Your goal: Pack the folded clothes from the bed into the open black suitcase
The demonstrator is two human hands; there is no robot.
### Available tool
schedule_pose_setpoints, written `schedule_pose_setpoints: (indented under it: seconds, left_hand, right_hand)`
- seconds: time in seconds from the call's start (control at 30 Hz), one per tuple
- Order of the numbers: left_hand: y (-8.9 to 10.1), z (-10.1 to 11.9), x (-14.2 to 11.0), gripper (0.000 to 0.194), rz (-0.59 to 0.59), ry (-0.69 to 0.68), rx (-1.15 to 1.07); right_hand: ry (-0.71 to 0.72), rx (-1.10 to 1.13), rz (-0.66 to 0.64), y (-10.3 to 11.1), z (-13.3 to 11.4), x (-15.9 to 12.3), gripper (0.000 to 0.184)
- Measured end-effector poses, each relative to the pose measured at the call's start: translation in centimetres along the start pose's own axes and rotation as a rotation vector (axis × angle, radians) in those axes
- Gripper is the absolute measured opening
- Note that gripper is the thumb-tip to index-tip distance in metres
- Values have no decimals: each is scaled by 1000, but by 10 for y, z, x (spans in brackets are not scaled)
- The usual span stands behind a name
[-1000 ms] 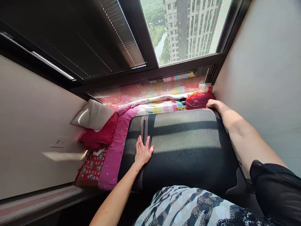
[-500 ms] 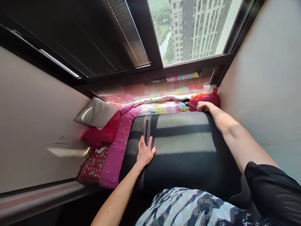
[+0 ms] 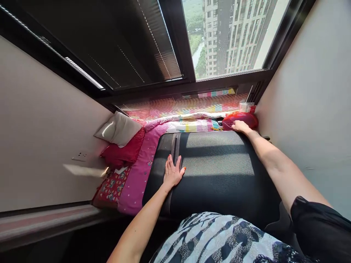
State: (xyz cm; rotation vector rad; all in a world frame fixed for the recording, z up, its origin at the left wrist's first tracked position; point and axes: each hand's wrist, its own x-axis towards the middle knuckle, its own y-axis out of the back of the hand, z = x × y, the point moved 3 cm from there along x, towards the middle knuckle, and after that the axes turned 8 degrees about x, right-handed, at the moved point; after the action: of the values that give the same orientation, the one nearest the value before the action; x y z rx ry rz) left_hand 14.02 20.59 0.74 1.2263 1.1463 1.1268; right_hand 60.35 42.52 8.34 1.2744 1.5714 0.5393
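A large black suitcase [image 3: 216, 157] lies flat in front of me, its lid closed and sunlight striped across it. My left hand [image 3: 173, 173] rests on the lid with fingers spread, beside a dark zipped strip [image 3: 176, 145] near its left end. Past the far right edge of the case, my right hand [image 3: 241, 126] is closed, its fingers curled beside a red bag [image 3: 229, 120]. What those fingers hold, if anything, is hidden.
The case rests on a purple quilt [image 3: 134, 179] by the window. A grey-white cushion [image 3: 120, 128] and a red pillow [image 3: 117, 155] lie to the left. Walls stand close on both sides. At the back right corner sits a clear packet [image 3: 245, 106].
The view has shifted slightly, so the scene sits a little further right. My right hand stays at the far edge with its fingers curled; my left hand keeps its place on the lid.
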Motion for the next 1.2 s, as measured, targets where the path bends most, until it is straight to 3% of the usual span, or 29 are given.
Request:
schedule_pose_setpoints:
  seconds: [0.17, 0.33, 0.5, 0.63, 0.77, 0.87, 1.03, 1.2]
  left_hand:
    - [4, 8, 2, 77, -17, 24, -81]
    - [14, 12, 8, 80, -60, 36, -230]
    - [29, -10, 4, 78, -121, -74, -423]
    - [40, -54, -40, 67, -49, 10, -398]
    - [28, -106, -108, 72, 18, 299, -331]
    - [5, -130, -140, 76, 12, 398, -474]
    - [-13, -129, -149, 80, 49, 450, -622]
    - [-3, -123, -148, 84, 7, 433, -626]
  right_hand:
    - [-29, 20, 323, -15, 34, -73, 56]
    - [-214, 190, 514, -63, 113, -178, 70]
    - [-339, 359, 489, -127, 164, -279, 85]
    - [-403, 397, 488, -162, 171, -335, 95]
    - [-462, 435, 567, -182, 170, -371, 94]
    - [-563, 473, 591, -192, 166, -386, 93]
    - [-664, 533, 640, -195, 154, -390, 92]
    - [-672, 493, 660, -195, 159, -384, 89]
